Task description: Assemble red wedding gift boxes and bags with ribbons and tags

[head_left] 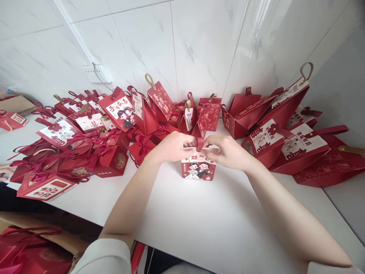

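A small red gift box (199, 171) with a printed bride and groom stands upright on the white table (182, 220) in front of me. My left hand (178, 146) pinches the left side of its top edge, fingers curled. On the opposite side my right hand (225, 151) grips the same top edge between thumb and fingers. Between both hands a dark red strap loop (200, 143) sticks up from the box top. The fingertips partly cover the upper panel.
Red gift boxes with ribbons (111, 156) crowd the left, and handled boxes (302, 146) stand on the right. A carton (71, 243) of red boxes sits below at left. Another person's hand (4, 173) shows at the left edge. A socket (97, 74) is on the tiled wall.
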### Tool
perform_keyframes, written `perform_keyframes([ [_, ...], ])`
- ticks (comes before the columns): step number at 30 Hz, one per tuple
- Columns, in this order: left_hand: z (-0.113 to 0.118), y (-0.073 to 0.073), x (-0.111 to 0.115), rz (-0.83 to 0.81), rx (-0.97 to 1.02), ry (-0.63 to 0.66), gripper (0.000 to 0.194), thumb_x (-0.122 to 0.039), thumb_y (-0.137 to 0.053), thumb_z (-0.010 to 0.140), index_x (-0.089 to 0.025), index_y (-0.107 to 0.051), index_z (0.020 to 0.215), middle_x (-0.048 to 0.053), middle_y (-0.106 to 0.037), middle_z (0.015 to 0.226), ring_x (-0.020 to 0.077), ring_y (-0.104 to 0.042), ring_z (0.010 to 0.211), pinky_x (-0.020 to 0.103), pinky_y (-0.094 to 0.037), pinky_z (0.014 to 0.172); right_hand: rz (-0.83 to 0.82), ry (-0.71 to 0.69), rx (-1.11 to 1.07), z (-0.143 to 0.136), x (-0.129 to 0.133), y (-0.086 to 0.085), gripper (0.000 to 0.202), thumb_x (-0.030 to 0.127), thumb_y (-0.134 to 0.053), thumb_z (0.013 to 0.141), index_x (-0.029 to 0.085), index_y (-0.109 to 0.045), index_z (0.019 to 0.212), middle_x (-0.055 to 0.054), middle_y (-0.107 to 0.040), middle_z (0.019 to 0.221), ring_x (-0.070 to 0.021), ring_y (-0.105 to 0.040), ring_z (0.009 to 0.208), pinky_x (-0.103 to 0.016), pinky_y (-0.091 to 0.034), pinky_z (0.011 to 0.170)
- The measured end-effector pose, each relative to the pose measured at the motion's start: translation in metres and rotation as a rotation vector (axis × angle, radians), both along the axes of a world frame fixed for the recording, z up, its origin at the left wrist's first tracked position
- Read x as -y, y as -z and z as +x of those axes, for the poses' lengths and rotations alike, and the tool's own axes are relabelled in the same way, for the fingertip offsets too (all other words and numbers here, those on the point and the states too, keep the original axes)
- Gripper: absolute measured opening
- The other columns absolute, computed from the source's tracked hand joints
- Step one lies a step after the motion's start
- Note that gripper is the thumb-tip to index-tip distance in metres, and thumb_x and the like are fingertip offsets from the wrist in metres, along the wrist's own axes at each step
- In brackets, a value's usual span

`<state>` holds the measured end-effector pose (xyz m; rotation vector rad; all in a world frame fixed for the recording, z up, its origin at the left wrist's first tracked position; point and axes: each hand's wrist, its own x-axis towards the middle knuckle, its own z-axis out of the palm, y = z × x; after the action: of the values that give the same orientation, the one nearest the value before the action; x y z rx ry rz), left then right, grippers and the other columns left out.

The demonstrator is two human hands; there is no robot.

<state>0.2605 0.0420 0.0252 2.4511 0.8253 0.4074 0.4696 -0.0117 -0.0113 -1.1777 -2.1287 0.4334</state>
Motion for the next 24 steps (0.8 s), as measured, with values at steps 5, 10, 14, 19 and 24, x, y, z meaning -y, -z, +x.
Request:
perform_keyframes([
  [5, 0.000, 0.002, -0.002, 0.014, 0.009, -0.013, 0.015, -0.028, -0.058, 0.075, -0.015, -0.064, 0.072, -0.003, -0.049, 0.060, 0.0097, -0.040, 0.060, 0.022, -0.028, 0.054, 0.066, -0.020, 0.014, 0.000, -0.004, 0.006, 0.006, 0.016, -0.056, 0.081, 0.018, -0.061, 0.083, -0.002, -0.060, 0.073, -0.0155, -0.051, 0.065, -0.026, -0.039, 0.063],
  [10, -0.004, -0.002, -0.004, -0.074, 0.011, 0.015, 0.019, -0.033, -0.059, 0.077, -0.016, -0.066, 0.078, -0.001, -0.056, 0.068, 0.0109, -0.044, 0.063, 0.022, -0.031, 0.057, -0.019, -0.034, -0.033, 0.003, -0.002, 0.001, 0.006, 0.023, -0.057, 0.086, 0.019, -0.062, 0.087, -0.003, -0.066, 0.082, -0.0171, -0.058, 0.072, -0.028, -0.042, 0.067],
  [14, -0.001, 0.003, -0.007, -0.110, -0.014, -0.020, 0.031, -0.045, -0.067, 0.072, -0.015, -0.064, 0.071, -0.003, -0.049, 0.062, 0.0097, -0.038, 0.059, 0.023, -0.025, 0.053, -0.021, -0.019, -0.155, 0.000, 0.000, -0.003, 0.019, 0.037, -0.067, 0.083, 0.020, -0.059, 0.089, -0.004, -0.065, 0.090, -0.0186, -0.059, 0.080, -0.028, -0.045, 0.070],
  [19, 0.010, 0.016, -0.009, -0.130, 0.043, -0.063, 0.040, -0.045, -0.062, 0.075, -0.014, -0.053, 0.052, -0.004, -0.032, 0.052, 0.0082, -0.028, 0.053, 0.026, -0.018, 0.050, -0.102, 0.072, -0.360, -0.009, -0.007, 0.010, 0.029, 0.046, -0.063, 0.086, 0.019, -0.056, 0.076, 0.000, -0.058, 0.074, -0.0148, -0.052, 0.067, -0.027, -0.041, 0.061],
  [24, 0.013, 0.017, -0.008, -0.199, 0.112, -0.041, 0.029, -0.038, -0.063, 0.075, -0.014, -0.062, 0.057, -0.002, -0.045, 0.054, 0.0091, -0.036, 0.054, 0.025, -0.023, 0.050, -0.027, 0.197, -0.435, -0.018, -0.008, 0.014, 0.038, 0.044, -0.063, 0.086, 0.019, -0.051, 0.061, 0.002, -0.049, 0.058, -0.0121, -0.042, 0.057, -0.027, -0.033, 0.055],
])
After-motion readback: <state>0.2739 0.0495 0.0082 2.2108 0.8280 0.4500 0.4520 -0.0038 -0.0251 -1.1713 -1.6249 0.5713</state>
